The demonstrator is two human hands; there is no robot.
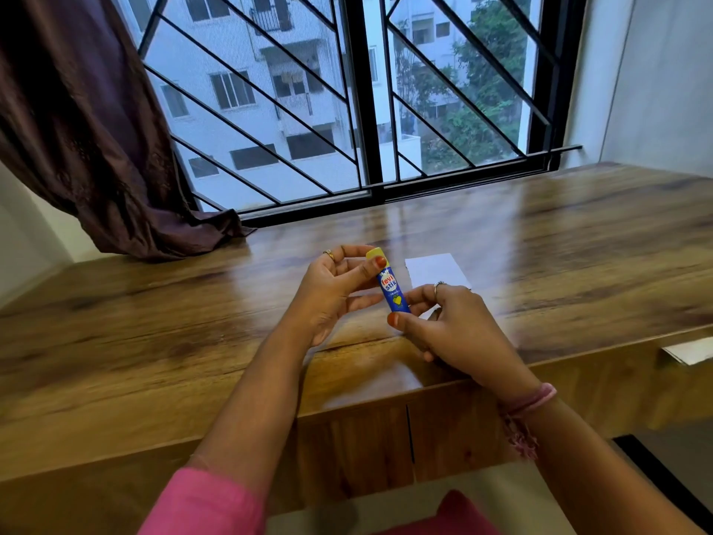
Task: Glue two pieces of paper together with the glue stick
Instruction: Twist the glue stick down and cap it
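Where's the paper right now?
In the head view, the paper lies on the table, right of centre, just behind the right hand.

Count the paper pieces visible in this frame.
2: one white sheet flat on the desk behind the right hand; another paper at the desk's right edge. More may be hidden.

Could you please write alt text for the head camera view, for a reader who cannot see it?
Two hands hold a blue glue stick above a wooden table: the left hand pinches its yellow cap, and the right hand grips its base. A white paper lies just beyond, before a barred window.
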